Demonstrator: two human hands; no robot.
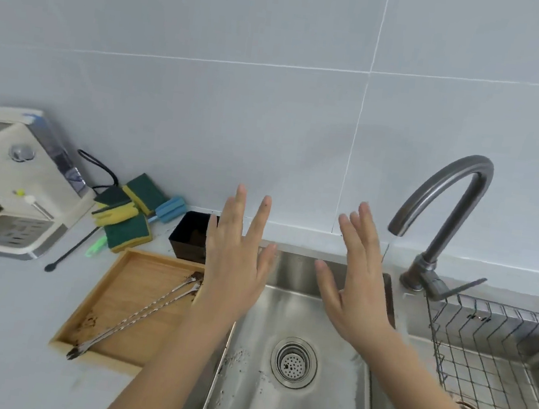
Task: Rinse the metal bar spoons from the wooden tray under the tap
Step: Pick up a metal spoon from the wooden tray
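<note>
Hands hover above the steel sink [299, 310], both spread flat with fingers apart and nothing held: the left hand [237, 261] over the sink's left rim, the right hand [353, 282] over its basin. Left of the sink, on the tabletop [2, 324], two metal bar spoons [142, 314] lie in the wooden tray [122, 288]. The tap [444, 208] arches at the sink's back right corner.

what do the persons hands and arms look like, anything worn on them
Both are bare: the left hand and the right hand show no gloves, rings, watch or bracelet. No sleeves reach the visible forearms, which are uncovered down to the frame edge. The nails look short and unpainted, though the picture is a little blurred.
</note>
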